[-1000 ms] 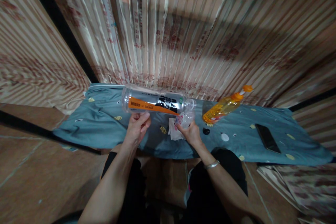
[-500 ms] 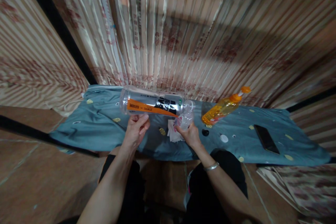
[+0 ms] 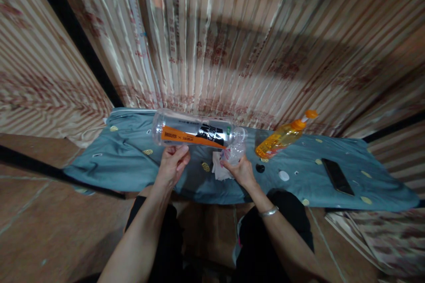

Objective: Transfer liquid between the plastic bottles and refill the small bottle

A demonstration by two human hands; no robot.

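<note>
A large clear plastic bottle (image 3: 212, 135) with a silver, black and orange label is held lying sideways, its neck pointing right. Against its lower side, near the base, my left hand (image 3: 172, 163) is closed, fingers curled; how far they reach under the bottle is partly hidden. My right hand (image 3: 241, 170) is wrapped round a small clear bottle (image 3: 236, 148) with pinkish markings. The two bottles' mouths meet or overlap; I cannot tell whether liquid passes between them. Under the small bottle lies a crumpled white tissue (image 3: 219, 170).
Right of my hands, an orange pump bottle (image 3: 277, 139) leans at a tilt. A black cap (image 3: 260, 168), a white round lid (image 3: 283, 175) and a dark phone (image 3: 337, 177) lie on the blue-green cloth (image 3: 133, 159). A striped curtain (image 3: 212, 53) hangs behind; black poles stand at the sides.
Almost nothing differs. Both hands and both bottles keep their places, apart from a tiny shift of the whole view.
</note>
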